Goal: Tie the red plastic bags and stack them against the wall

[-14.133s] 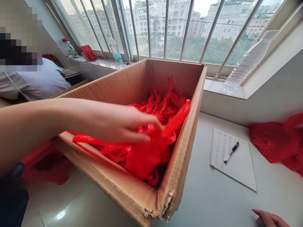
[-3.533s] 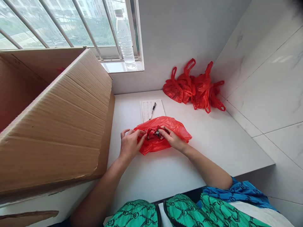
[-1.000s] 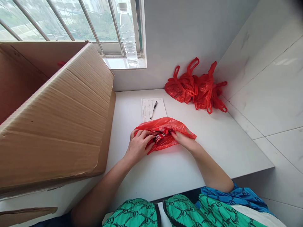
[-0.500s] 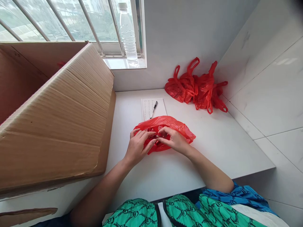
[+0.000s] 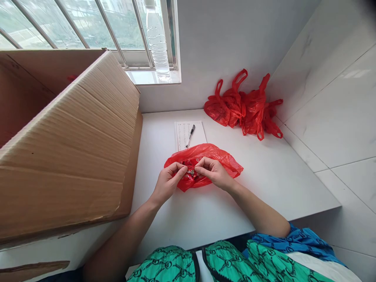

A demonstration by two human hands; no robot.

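We've got a tiny shiny thing [image 5: 191, 172] pinched up between our fingertips, mostly hidden, so no telling what it is. Our left hand [image 5: 169, 182] and right hand [image 5: 213, 173] both grip it just above a red plastic bag [image 5: 227, 166] on a white counter [image 5: 205, 211]. Behind sits a paper sheet [image 5: 183, 135], its writing too small to read, under a pen [image 5: 190, 136]. A cardboard box [image 5: 58, 156] gets cut off at left, and more red bags [image 5: 242, 105] sit by the tiled wall [image 5: 329, 109].
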